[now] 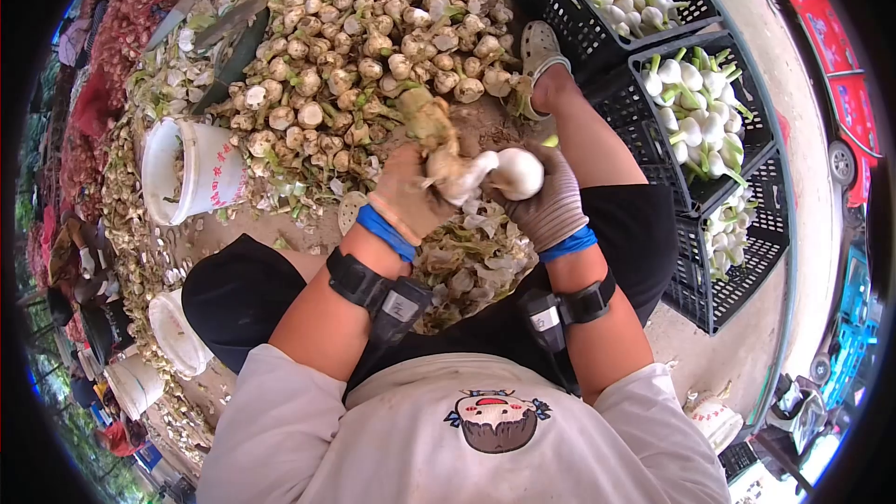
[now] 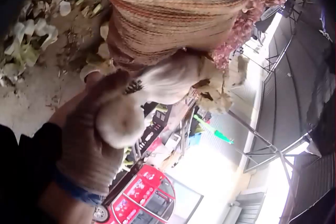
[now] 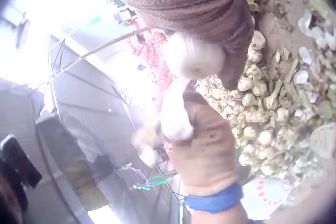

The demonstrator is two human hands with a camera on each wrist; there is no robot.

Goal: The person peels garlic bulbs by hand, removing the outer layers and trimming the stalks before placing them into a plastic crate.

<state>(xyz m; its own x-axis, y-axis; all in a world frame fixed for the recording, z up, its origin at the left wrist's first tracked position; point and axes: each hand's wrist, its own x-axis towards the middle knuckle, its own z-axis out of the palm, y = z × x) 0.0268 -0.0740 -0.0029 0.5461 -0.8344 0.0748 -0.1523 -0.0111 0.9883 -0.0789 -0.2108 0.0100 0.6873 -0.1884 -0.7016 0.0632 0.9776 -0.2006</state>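
A white bucket (image 1: pixel 201 171) stands beside the heap (image 1: pixel 373 37) of untrimmed bulbs. The gloved left hand (image 1: pixel 411 198) grips a garlic bulb (image 1: pixel 455 179) with loose brown husk (image 1: pixel 427 121) on it. Just beside it, over the scraps (image 1: pixel 476 261) between the legs, the gloved right hand (image 1: pixel 551 201) holds a clean white bulb (image 1: pixel 519 174), fingers curled round it. Black crates (image 1: pixel 737 271) to the right hold white garlic (image 1: pixel 698 117) with green stems.

Smooth white garlic bulb (image 1: pixel 518 175) beside a blurred, partly peeled bulb (image 1: pixel 455 177) with ragged brownish skin.
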